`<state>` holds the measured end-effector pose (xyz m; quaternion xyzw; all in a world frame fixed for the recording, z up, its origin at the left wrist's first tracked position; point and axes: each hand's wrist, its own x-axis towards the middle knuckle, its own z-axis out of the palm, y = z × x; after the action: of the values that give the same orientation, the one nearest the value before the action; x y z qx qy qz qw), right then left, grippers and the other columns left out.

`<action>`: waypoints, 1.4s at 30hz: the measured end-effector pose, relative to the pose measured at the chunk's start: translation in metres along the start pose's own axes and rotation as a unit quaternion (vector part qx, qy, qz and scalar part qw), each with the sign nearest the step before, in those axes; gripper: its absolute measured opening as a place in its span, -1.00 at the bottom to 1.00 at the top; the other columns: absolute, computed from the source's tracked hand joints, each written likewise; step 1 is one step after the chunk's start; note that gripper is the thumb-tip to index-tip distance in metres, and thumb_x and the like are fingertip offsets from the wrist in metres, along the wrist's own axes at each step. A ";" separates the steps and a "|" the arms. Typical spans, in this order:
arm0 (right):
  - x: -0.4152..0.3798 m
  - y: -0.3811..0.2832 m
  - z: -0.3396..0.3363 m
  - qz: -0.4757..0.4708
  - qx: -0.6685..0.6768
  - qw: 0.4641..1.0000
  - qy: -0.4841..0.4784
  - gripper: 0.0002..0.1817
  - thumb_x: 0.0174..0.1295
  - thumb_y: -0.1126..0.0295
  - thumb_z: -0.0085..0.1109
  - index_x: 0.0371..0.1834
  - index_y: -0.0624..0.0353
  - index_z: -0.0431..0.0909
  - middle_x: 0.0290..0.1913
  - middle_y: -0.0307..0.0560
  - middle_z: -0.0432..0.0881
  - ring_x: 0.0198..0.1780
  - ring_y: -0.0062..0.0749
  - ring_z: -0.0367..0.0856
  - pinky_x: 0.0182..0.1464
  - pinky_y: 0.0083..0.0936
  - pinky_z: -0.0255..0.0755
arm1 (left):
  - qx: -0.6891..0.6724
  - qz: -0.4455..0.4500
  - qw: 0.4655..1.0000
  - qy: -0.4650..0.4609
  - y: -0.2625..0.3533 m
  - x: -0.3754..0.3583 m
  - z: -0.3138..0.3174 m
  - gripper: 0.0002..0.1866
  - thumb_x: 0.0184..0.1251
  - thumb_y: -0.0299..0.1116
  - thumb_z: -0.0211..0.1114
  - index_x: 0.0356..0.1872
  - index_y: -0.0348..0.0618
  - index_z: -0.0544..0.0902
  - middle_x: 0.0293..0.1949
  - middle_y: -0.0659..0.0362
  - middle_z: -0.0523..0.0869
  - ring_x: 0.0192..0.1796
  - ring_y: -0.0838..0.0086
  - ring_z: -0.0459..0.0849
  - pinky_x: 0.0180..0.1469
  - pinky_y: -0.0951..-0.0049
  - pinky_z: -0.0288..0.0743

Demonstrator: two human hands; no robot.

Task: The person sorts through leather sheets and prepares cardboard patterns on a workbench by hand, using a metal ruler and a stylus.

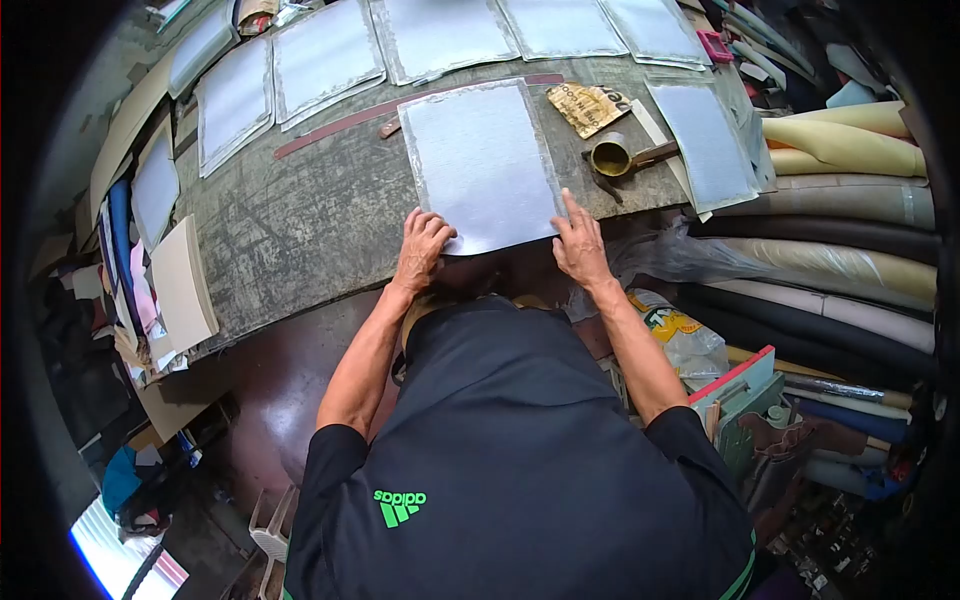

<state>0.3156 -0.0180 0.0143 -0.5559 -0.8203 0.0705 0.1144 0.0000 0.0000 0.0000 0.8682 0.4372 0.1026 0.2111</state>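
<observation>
A pale grey-white sheet with rough, smeared borders lies on the worn table, its near edge reaching past the table's front. My left hand has its fingers curled over the near left corner of this sheet. At the near right corner is my right hand, fingers apart, the index finger stretched along the side edge and the thumb touching it. To the right of the sheet stands a small metal pot with dark yellowish insides. A flat reddish-brown strip passes behind the sheet.
Similar pale sheets lie along the table's far side, with another stack at the right. A crumpled yellow printed piece rests beside the pot. Rolls of material are piled to the right. Beige boards stand at the left edge.
</observation>
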 end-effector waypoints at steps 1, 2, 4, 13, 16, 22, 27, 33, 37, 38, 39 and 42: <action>0.005 -0.005 -0.012 0.040 0.068 0.996 0.042 -0.53 -0.06 0.45 0.21 0.01 0.22 0.43 0.39 0.19 0.14 0.36 0.12 0.17 0.29 -0.19 0.20 | 0.026 0.005 0.998 0.055 -0.001 -0.003 -0.002 -0.28 -0.33 -0.66 0.31 0.08 -0.02 0.47 0.17 0.06 0.38 0.25 0.04 0.32 0.41 0.10 0.01; 0.010 -0.007 -0.020 0.077 0.135 0.984 0.084 -0.55 -0.06 0.47 0.17 -0.01 0.23 0.42 0.37 0.27 0.15 0.30 0.17 0.26 0.20 -0.12 0.31 | 0.052 0.010 0.992 0.111 -0.002 -0.002 -0.005 -0.31 -0.31 -0.67 0.29 0.07 -0.07 0.46 0.13 0.05 0.40 0.22 0.06 0.35 0.37 0.12 0.13; 0.013 0.022 -0.039 0.143 0.145 0.973 0.110 -0.64 -0.02 0.45 0.16 -0.10 0.24 0.42 0.34 0.37 0.15 0.14 0.27 0.40 0.08 -0.10 0.41 | 0.018 -0.047 0.981 0.186 0.011 0.008 0.011 -0.33 -0.28 -0.67 0.28 0.06 -0.11 0.46 0.10 0.02 0.40 0.22 0.06 0.34 0.35 0.12 0.15; 0.063 0.067 -0.017 0.180 0.125 0.975 0.033 -0.71 -0.02 0.34 0.24 -0.32 0.24 0.40 0.25 0.55 0.19 0.09 0.35 0.41 0.06 -0.14 0.39 | -0.530 -0.326 0.738 0.262 -0.038 0.032 0.009 -0.40 0.28 -0.42 0.19 0.30 -0.29 0.18 -0.04 -0.02 0.57 -0.15 0.42 0.63 -0.12 0.45 0.56; 0.064 0.069 -0.013 0.164 0.155 0.974 -0.008 -0.74 -0.02 0.35 0.22 -0.32 0.21 0.41 0.29 0.55 0.14 0.03 0.38 0.46 0.03 -0.09 0.43 | -0.525 -0.334 0.741 0.250 -0.045 0.046 0.002 -0.41 0.30 -0.39 0.18 0.30 -0.30 0.18 -0.07 -0.03 0.61 -0.15 0.45 0.62 -0.14 0.48 0.53; 0.050 0.061 -0.009 0.131 0.166 0.973 0.091 -0.76 -0.01 0.40 0.24 -0.35 0.29 0.42 0.22 0.43 0.30 -0.35 -0.13 0.63 -0.26 -0.38 0.53 | -0.423 -0.316 0.829 0.185 -0.033 0.076 -0.017 -0.12 -0.04 -0.45 0.43 0.32 -0.35 0.11 -0.16 -0.06 0.66 -0.20 0.35 0.67 -0.18 0.45 0.56; 0.049 0.049 -0.021 0.157 0.251 0.951 0.088 -0.80 0.03 0.48 0.18 -0.30 0.30 0.43 0.17 0.39 0.34 -0.43 -0.24 0.62 -0.26 -0.47 0.53 | -0.384 -0.365 0.827 0.189 -0.020 0.080 -0.021 -0.05 -0.08 -0.50 0.41 0.36 -0.32 0.02 -0.12 -0.16 0.62 -0.15 0.24 0.67 -0.11 0.35 0.56; 0.015 0.009 -0.058 0.235 0.643 0.729 0.003 -0.79 0.14 0.48 0.15 -0.19 0.28 0.40 -0.03 0.13 0.55 -0.35 -0.48 0.61 -0.26 -0.57 0.50 | -0.321 -0.375 0.833 0.251 -0.019 0.077 -0.001 -0.08 -0.04 -0.46 0.36 0.37 -0.24 0.01 -0.07 -0.24 0.58 -0.03 0.05 0.61 0.07 0.21 0.46; -0.042 -0.019 -0.011 0.316 0.596 0.737 0.045 -0.80 0.18 0.54 0.10 -0.14 0.27 0.38 -0.14 0.04 0.59 -0.28 -0.56 0.59 -0.22 -0.62 0.48 | -0.297 -0.369 0.828 0.299 -0.026 0.073 0.008 -0.10 -0.03 -0.43 0.34 0.37 -0.17 0.04 -0.04 -0.28 0.55 0.01 -0.01 0.59 0.11 0.19 0.42; -0.050 -0.026 0.000 0.334 0.613 0.714 0.054 -0.78 0.18 0.58 0.07 -0.11 0.27 0.35 0.02 0.09 0.53 -0.18 -0.51 0.61 -0.15 -0.62 0.47 | -0.296 -0.367 0.831 0.295 -0.027 0.072 0.007 -0.10 -0.03 -0.43 0.34 0.37 -0.17 0.04 -0.04 -0.28 0.55 0.01 -0.01 0.59 0.11 0.19 0.42; -0.050 -0.032 0.009 0.337 0.615 0.711 0.056 -0.78 0.18 0.58 0.07 -0.11 0.27 0.35 0.02 0.09 0.53 -0.18 -0.51 0.61 -0.15 -0.62 0.47 | -0.277 -0.387 0.837 0.272 -0.019 0.074 -0.007 -0.11 -0.04 -0.43 0.33 0.36 -0.19 0.05 -0.04 -0.29 0.55 0.01 -0.03 0.58 0.12 0.17 0.41; -0.048 -0.041 0.025 0.303 0.637 0.697 0.129 -0.71 0.16 0.64 0.06 -0.05 0.24 0.32 0.29 0.12 0.28 0.04 -0.43 0.55 0.00 -0.59 0.43 | -0.242 -0.396 0.849 0.253 -0.014 0.073 -0.015 -0.13 -0.04 -0.42 0.32 0.34 -0.23 0.06 -0.03 -0.30 0.54 0.02 -0.08 0.58 0.13 0.15 0.40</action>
<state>0.2893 -0.0771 -0.0047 -0.5719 -0.3435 0.5348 0.5185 0.0276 0.0700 0.0067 0.4863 0.7437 0.3294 0.3194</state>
